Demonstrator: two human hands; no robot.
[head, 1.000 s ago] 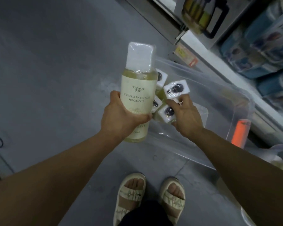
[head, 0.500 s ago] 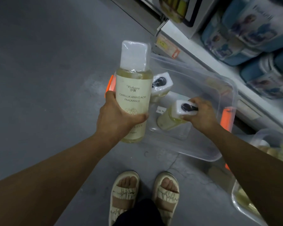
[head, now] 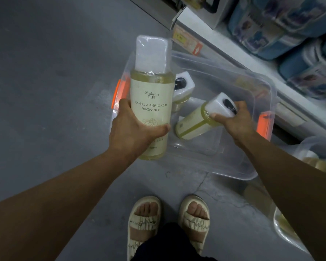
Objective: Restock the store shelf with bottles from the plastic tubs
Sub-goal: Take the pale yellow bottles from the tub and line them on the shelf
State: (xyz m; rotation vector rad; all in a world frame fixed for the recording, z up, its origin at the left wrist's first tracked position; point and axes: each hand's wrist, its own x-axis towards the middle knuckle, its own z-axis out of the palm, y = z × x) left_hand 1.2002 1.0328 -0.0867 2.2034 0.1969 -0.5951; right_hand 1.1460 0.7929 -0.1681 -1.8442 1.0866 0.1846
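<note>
Over the clear tub (head: 267, 95) on the floor, the right hand (head: 235, 125) has lifted a second bottle (head: 194, 125) by its white cap end, so that it now hangs tilted above the tub's middle, base pointing towards the near left corner. Half a second ago the same bottle sat lower and closer to the tub's bottom; a second ago the right hand's fingers were only touching the caps of a cluster of bottles. The right hand's fingers (head: 215, 116) are curled tightly round the cap. The left hand (head: 134, 129) keeps its grip on the first bottle (head: 151, 102), upright just outside the tub's left edge, thumb and fingers wrapped round the lower label.

One more bottle (head: 181, 87) remains standing near the tub's far left corner (partly hidden behind the held one). With a bottle in each hand, the picking step looks finished, and the likely next move is to turn to the shelf (head: 224, 44) at the right and set both down there. Another tub (head: 309, 153) with bottles sits further right.
</note>
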